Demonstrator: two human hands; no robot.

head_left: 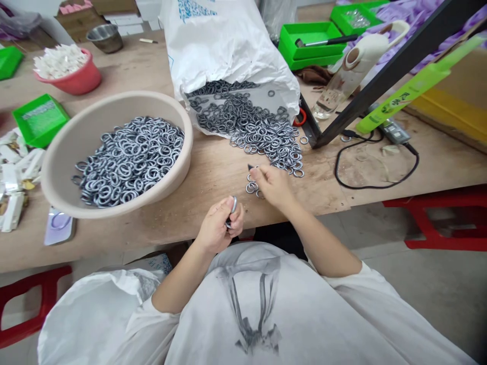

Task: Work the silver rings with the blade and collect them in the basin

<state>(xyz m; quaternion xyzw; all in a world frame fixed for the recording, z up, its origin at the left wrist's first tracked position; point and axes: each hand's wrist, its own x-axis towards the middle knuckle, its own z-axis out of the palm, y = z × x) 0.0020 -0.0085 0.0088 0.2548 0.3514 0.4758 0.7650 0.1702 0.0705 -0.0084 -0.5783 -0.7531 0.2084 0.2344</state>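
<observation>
Close to the table's front edge, my left hand (221, 225) is closed around a grey ring (234, 204), part of which sticks out above the fingers. My right hand (274, 185) is pinched on a small dark pointed tool (250, 167); only its tip shows, so its kind is unclear. A few loose rings (251, 187) lie on the wood beneath that hand. Just beyond it, a heap of grey rings (274, 142) spills out of a white sack (236, 50). To the left stands a wide beige basin (53, 187) holding many more such rings.
A black metal bar (365, 96) slants up at the right, near a water bottle (342, 76) and a black cable (337, 172). Green trays (289, 40) stand behind. A red bowl (81, 81) and a phone (59, 228) are at the left.
</observation>
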